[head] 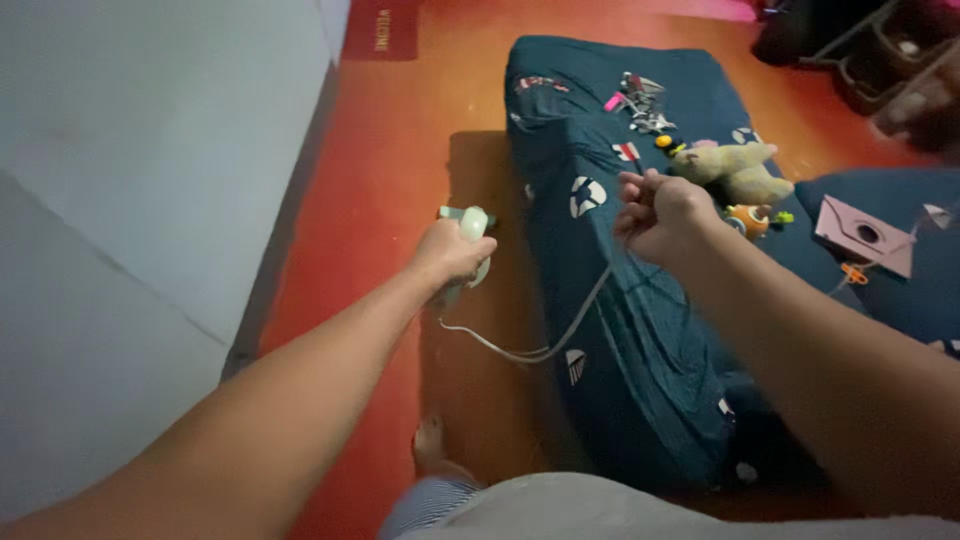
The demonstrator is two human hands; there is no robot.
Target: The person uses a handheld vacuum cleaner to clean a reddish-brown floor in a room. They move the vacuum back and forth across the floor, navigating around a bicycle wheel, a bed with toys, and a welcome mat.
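The person stands over a dark blue mattress [640, 330] laid on the red floor [400, 150], both arms stretched out. The left hand [452, 252] is closed around a small pale green appliance [472, 228], which hangs over the floor at about nine o'clock from the mattress edge. Its shape is partly hidden by the fingers, so I cannot tell just what kind of device it is. A pale cord [560, 335] runs from under it, sags in a loop toward six o'clock, then climbs to the right hand [662, 212], which is fisted tight on the cord's upper end above the mattress.

To my eye the appliance looks light, a hard plastic shell, smooth and a bit slippery, so a full wrap around its narrow body, as the left grip has it now, seems the safest hold. The cord is soft and limp; it will droop and swing wherever it is not held, and it looks thin enough to kink if tugged hard at the point where it enters the body. Taking it nearer that point would tame the slack.

At twelve to one o'clock on the mattress lie a stuffed toy [735, 168], some small bright toys [750, 217] and a heap of metal bits [640, 100]. A pink case [865, 235] rests at three o'clock. A bare foot [430, 445] shows at six o'clock.
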